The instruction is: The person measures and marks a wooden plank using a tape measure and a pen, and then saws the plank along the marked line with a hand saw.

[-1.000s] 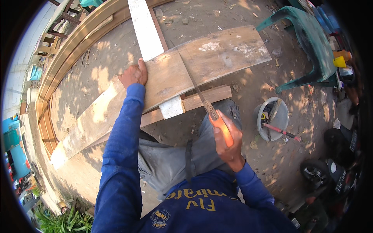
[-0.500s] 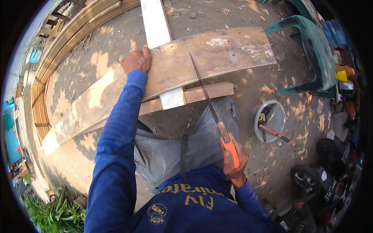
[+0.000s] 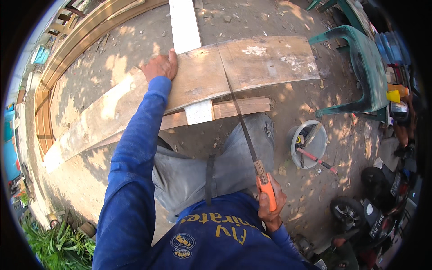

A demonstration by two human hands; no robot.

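A long wooden board [image 3: 193, 78] lies across my front, a dark cut line running over it toward its right part. On its far edge rests my left hand [image 3: 161, 66], closed over the wood. My right hand [image 3: 272, 203] is wrapped around the orange handle of a handsaw [image 3: 247, 138], low and close to my body. The saw's blade slants up and away, its far end in the cut at the board's near side. Beneath the board are a white-faced plank [image 3: 185, 27], pointing away from me, and a narrower brown plank [image 3: 243, 106].
Right of my knee stands a bucket [image 3: 293, 150] with a red-handled tool and a tape measure in it. A green plastic chair [image 3: 360, 67] is beyond the board's right end. Long timbers [image 3: 44, 96] lie at left, plants [image 3: 56, 243] lower left, motorcycles [image 3: 348, 213] lower right.
The saw has been pulled back toward me by my right hand, its handle now lower and nearer my body. My left hand stays on the board. The whole view has shifted slightly.
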